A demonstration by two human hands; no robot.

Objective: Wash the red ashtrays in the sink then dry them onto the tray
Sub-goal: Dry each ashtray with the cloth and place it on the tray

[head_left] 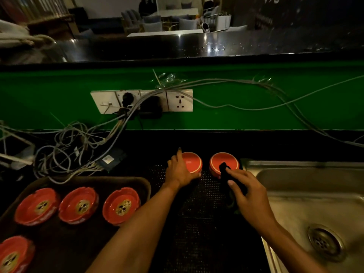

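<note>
Washed and waiting: 2 upturned red ashtrays on the dark bench mat. Left hand (180, 172) curled around the nearer-left ashtray (192, 162); right hand (247, 191) pinching a dark cloth (226, 174) against the other ashtray (224, 161), sink (295, 168) just right. Likely rigid, glossy, slippery when wet, breakable; best gripped across the rim. 4 more resting left of the hands in the tray (137, 181).
</note>
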